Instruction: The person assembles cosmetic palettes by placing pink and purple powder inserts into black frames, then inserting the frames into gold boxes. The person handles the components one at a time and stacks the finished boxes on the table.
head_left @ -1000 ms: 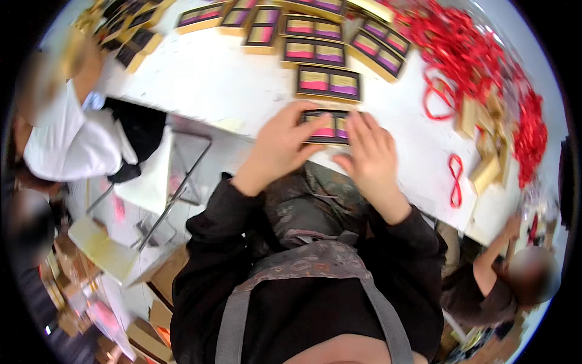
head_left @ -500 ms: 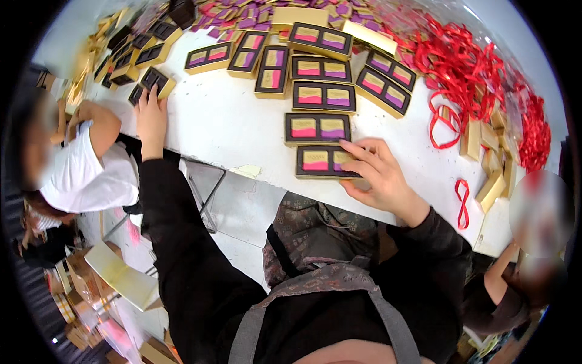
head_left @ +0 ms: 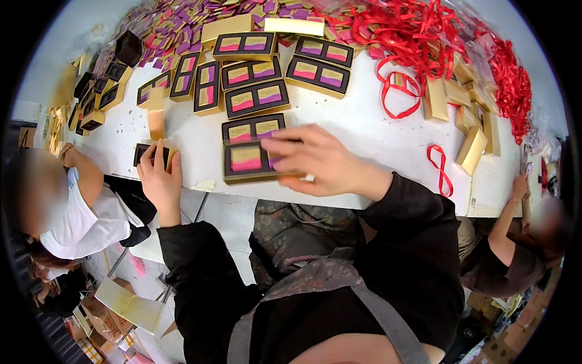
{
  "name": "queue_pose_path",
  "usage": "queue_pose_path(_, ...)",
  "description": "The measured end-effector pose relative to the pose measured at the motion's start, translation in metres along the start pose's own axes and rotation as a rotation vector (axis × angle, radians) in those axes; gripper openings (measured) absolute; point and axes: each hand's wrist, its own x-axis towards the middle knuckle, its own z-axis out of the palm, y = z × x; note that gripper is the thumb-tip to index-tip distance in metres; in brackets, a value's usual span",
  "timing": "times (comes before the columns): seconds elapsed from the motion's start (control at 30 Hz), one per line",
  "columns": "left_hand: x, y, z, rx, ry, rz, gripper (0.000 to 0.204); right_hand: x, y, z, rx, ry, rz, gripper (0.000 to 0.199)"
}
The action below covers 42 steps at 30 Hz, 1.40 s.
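Observation:
My left hand [head_left: 159,185] grips a small gold box [head_left: 141,155] with a black insert near the table's front edge. Its fingers lie over the insert and hide part of it. Just beyond it is a blurred gold piece [head_left: 156,115], too smeared to name. My right hand [head_left: 330,159], also blurred, has its fingers and thumb around the right end of a filled gold box [head_left: 245,162]. That box shows a pink-and-gold piece at left; my fingers cover most of the purple one. It overlaps the near side of another filled box [head_left: 236,130].
More filled boxes [head_left: 254,97] stand beyond my hands. Boxes with black inserts [head_left: 112,96] cluster at far left, loose pink and purple pieces [head_left: 176,30] at the back. Red ribbons [head_left: 418,36] and gold boxes [head_left: 471,150] lie right. People [head_left: 91,194] sit at both sides.
My left hand has drawn a black-insert box nearer, away from the cluster at left. My right hand stays at the nearest filled box, which now overlaps the one behind. The view has shifted.

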Motion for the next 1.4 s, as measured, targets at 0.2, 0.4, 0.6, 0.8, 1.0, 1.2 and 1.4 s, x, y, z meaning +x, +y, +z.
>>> queue_pose_path(0.2, -0.034, 0.078, -0.062, -0.170, -0.232, 0.125, 0.044, 0.032, 0.070, -0.005, -0.426, 0.198, 0.083, 0.014)
queue_pose_path(0.4, -0.059, 0.175, -0.089, -0.733, -0.446, 0.233, 0.063, -0.046, 0.102, -0.120, -0.973, 0.106, 1.042, 0.037)
queue_pose_path(0.6, -0.017, 0.200, -0.085, -0.817, -0.331, 0.395, 0.065, -0.087, 0.146, -0.149, -1.174, -0.104, 1.149, 0.028)
queue_pose_path(0.8, -0.010, 0.170, -0.044, -0.763, -0.352, 0.426, 0.060, -0.053, 0.082, -0.147, -0.934, 0.075, 0.501, 0.013)
queue_pose_path(1.0, -0.017, 0.171, -0.023, -1.051, -0.396, 0.352, 0.050, -0.045, -0.006, -0.039, 0.014, -0.114, 0.345, 0.022)
queue_pose_path(1.2, -0.022, 0.174, -0.020, -1.194, -0.443, 0.181, 0.070, -0.041, -0.048, -0.027, -0.351, -0.204, 0.289, 0.028)
queue_pose_path(1.4, -0.019, 0.172, -0.021, -1.161, -0.415, 0.307, 0.076, -0.049, -0.043, -0.023, -0.577, -0.404, 0.075, 0.040)
